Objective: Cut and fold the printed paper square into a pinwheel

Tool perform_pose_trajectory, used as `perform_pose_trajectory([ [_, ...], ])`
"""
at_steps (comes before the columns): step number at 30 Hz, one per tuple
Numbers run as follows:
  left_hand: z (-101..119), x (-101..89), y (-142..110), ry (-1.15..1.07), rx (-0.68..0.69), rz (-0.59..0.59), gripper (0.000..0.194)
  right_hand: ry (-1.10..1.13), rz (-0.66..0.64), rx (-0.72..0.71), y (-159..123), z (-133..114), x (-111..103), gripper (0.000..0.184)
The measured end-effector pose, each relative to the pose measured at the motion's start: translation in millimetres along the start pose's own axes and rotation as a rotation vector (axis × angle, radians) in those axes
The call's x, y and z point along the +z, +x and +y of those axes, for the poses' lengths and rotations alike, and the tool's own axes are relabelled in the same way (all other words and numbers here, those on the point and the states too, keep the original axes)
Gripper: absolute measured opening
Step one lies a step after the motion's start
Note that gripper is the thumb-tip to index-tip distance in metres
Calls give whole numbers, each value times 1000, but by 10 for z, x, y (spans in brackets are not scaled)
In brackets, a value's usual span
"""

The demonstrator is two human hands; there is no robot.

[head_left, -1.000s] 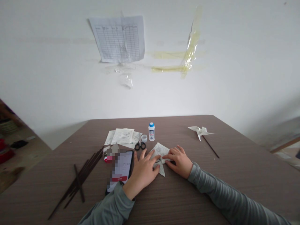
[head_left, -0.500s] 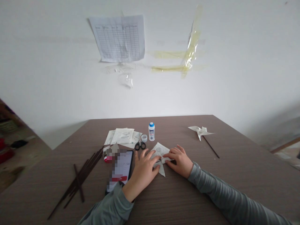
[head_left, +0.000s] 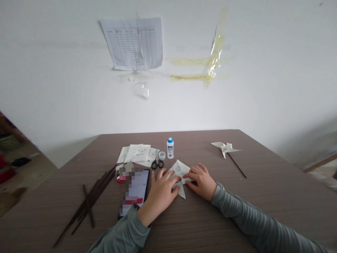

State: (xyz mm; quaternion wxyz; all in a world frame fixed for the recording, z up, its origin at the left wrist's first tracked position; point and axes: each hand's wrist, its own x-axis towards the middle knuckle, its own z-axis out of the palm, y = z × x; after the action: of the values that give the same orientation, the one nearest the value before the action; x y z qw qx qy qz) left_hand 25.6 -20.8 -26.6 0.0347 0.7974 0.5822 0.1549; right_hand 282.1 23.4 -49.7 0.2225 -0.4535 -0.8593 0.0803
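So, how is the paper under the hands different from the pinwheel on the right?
The paper lies under fingers of the left hand and right hand; the pinwheel lies untouched. The pinwheel has a dark stick; the paper shows none. Both are pale and pointed.

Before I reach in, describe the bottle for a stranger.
On the brown table, go past the left hand to the black-handled scissors. The bottle stands upright beyond them, to the right: white, blue-capped, and taller than the small round container beside it.
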Motion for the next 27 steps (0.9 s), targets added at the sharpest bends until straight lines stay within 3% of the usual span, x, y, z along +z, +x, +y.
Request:
perform_pose_trajectory([
  [7,17,-19,6,-9,-24,-10,48,-4,43,3,-10,-9,44,32],
  [14,41,-59,-7,20,-12,-22,47,-25,-8,6,3,-43,-7,33],
  [21,6,-77,6,-2,-17,-21,41,-38,36,27,-5,-61,-30,23],
  [27,-18,-54,25,3,-49,-26,48,94,16,62,-1,-22,-59,15],
])
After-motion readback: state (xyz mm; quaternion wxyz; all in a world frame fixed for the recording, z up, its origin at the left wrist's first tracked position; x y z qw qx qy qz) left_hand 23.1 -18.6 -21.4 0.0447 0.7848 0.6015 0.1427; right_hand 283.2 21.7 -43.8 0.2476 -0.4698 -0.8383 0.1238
